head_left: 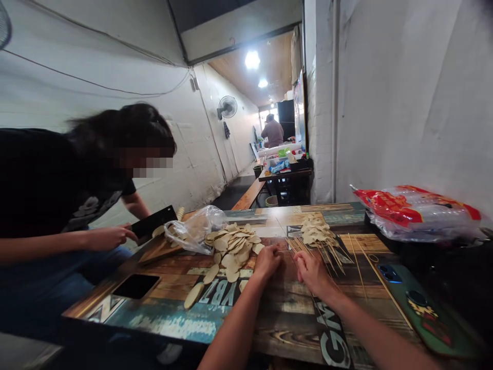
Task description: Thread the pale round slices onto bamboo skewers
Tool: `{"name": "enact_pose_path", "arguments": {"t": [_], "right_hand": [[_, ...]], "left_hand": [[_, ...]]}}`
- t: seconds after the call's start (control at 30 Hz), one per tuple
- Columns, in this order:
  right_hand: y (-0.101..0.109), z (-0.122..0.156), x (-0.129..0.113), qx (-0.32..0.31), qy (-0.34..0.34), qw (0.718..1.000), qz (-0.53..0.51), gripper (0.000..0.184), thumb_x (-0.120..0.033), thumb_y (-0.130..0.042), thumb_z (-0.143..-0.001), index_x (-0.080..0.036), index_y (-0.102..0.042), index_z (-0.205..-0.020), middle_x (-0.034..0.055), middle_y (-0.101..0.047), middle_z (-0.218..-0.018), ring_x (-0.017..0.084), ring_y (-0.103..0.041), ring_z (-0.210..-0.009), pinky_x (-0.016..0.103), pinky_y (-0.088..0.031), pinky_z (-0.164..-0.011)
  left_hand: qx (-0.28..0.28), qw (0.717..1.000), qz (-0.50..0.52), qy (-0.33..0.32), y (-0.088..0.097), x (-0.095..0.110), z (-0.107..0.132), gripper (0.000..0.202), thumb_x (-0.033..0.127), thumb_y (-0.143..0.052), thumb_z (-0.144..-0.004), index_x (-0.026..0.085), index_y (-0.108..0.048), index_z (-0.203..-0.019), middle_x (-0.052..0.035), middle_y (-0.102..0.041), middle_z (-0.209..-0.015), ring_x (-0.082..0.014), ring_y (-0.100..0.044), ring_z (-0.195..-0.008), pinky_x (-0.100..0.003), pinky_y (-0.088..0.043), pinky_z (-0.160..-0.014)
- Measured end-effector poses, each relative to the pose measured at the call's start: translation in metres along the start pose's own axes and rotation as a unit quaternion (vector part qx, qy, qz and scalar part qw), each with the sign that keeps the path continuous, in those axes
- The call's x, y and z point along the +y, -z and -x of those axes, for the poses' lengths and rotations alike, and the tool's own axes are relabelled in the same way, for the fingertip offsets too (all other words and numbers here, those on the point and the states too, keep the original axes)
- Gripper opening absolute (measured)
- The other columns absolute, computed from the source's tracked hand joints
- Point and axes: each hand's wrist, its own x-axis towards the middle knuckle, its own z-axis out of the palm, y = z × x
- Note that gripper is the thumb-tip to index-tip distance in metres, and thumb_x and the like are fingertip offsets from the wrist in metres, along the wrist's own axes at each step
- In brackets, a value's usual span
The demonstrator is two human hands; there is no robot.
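Note:
My left hand [266,261] rests curled on the wooden table [292,313] at the edge of a pile of pale round slices [231,245]; what its fingers hold is hidden. My right hand [313,271] is closed next to a heap of bamboo skewers threaded with slices [318,234], and its fingers pinch a thin skewer. Loose bare skewers [360,267] lie to the right of it.
A person in black at the left cuts with a cleaver [154,223] on a board beside a clear plastic bag [194,231]. A black phone [136,285] lies front left, another phone [418,303] front right. Red-and-clear packets [418,210] sit at the far right.

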Motion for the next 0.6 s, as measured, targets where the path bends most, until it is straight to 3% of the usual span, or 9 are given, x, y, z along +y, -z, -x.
{"name": "enact_pose_path", "arguments": {"t": [0.13,0.2,0.3,0.4,0.47,0.6], "right_hand": [[-0.011,0.002,0.014,0.031,0.006,0.999,-0.017,0.030,-0.025,-0.031,-0.090,-0.018,-0.060,-0.090,-0.0029,-0.053,-0.043,0.016,-0.054,-0.043,0.026,-0.042,-0.053],[-0.014,0.001,0.016,0.050,0.002,0.999,-0.005,0.030,-0.025,-0.032,-0.089,-0.018,-0.061,-0.087,-0.0017,-0.054,-0.045,0.017,-0.056,-0.045,0.027,-0.042,-0.055],[-0.013,0.000,0.015,0.049,-0.014,0.999,0.015,0.031,-0.024,-0.033,-0.089,-0.017,-0.063,-0.086,0.0011,-0.059,-0.051,0.017,-0.058,-0.050,0.026,-0.042,-0.055],[-0.009,0.000,0.011,0.041,-0.025,0.998,0.031,0.031,-0.022,-0.035,-0.089,-0.016,-0.065,-0.087,0.0043,-0.066,-0.060,0.017,-0.061,-0.055,0.025,-0.041,-0.055],[-0.006,0.000,0.009,0.049,-0.025,0.998,0.043,0.029,-0.021,-0.038,-0.088,-0.017,-0.067,-0.085,0.0058,-0.069,-0.067,0.018,-0.063,-0.060,0.025,-0.041,-0.057],[-0.001,0.000,0.005,0.048,-0.032,0.997,0.058,0.031,-0.018,-0.037,-0.089,-0.016,-0.068,-0.086,0.0057,-0.070,-0.070,0.017,-0.063,-0.060,0.025,-0.041,-0.058]], "left_hand": [[0.024,0.999,-0.011,-0.036,0.021,-0.006,-0.006,0.029,0.020,-0.051,-0.082,0.017,-0.074,-0.099,-0.0082,-0.074,-0.096,-0.0198,-0.065,-0.087,-0.028,-0.047,-0.079],[0.070,0.993,-0.092,-0.024,0.038,-0.010,-0.013,0.034,0.015,-0.049,-0.084,0.017,-0.072,-0.108,-0.0109,-0.071,-0.108,-0.0217,-0.062,-0.101,-0.032,-0.045,-0.091],[0.005,0.962,-0.273,-0.030,0.058,-0.018,-0.024,0.035,0.011,-0.050,-0.083,0.022,-0.071,-0.110,-0.0145,-0.062,-0.125,-0.0287,-0.051,-0.123,-0.044,-0.035,-0.104],[-0.083,0.928,-0.355,-0.080,0.066,-0.022,-0.033,0.037,0.011,-0.051,-0.084,0.024,-0.068,-0.114,-0.0154,-0.047,-0.143,-0.0335,-0.034,-0.136,-0.057,-0.026,-0.108],[-0.126,0.914,-0.369,-0.111,0.070,-0.022,-0.039,0.036,0.011,-0.056,-0.081,0.024,-0.066,-0.113,-0.0152,-0.048,-0.140,-0.0332,-0.033,-0.136,-0.057,-0.026,-0.108],[-0.181,0.918,-0.323,-0.139,0.077,-0.019,-0.051,0.029,0.008,-0.066,-0.069,0.020,-0.067,-0.096,-0.0121,-0.063,-0.112,-0.0289,-0.052,-0.116,-0.043,-0.036,-0.102]]}}
